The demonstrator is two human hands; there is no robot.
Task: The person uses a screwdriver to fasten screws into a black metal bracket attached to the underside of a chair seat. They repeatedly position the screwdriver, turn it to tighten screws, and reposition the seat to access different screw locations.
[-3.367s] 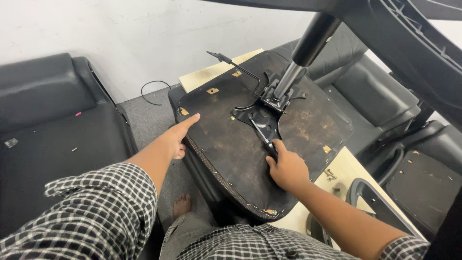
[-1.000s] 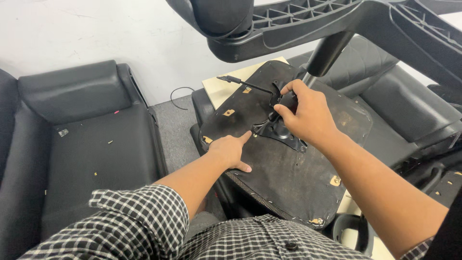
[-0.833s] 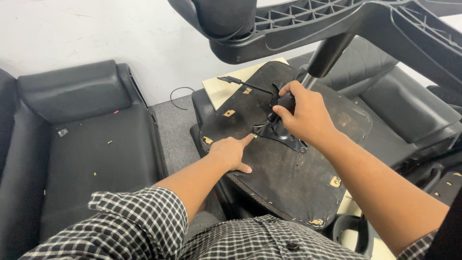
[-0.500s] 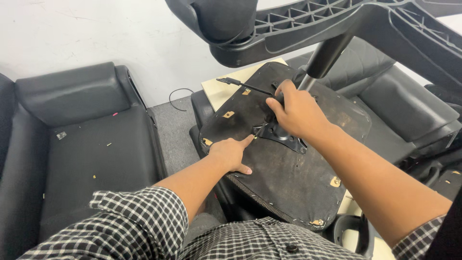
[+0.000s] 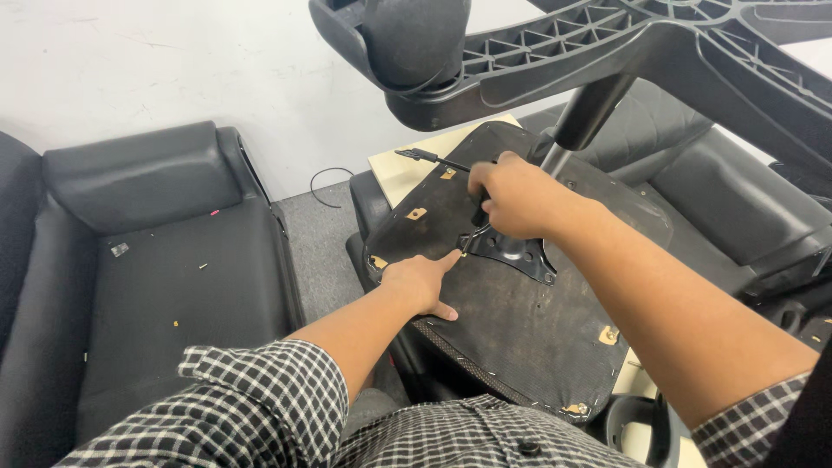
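Hidden and cut-off parts
Your right hand covers the tool's grip; the chair base runs past the top edge

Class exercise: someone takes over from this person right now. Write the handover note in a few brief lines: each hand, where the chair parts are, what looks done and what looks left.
Left hand: flat on the underside of the upturned seat pan, forefinger pointing at the metal mechanism plate, holding nothing.
Right hand: closed around a dark handle over the plate; whether it is a tool or a lever is hidden.
Parts: the pan lies bottom up across the lap, with the gas column and star base rising from the plate.
Done: plate, column and base sit on the pan.
Left: probably the plate's fastenings; their state cannot be seen.
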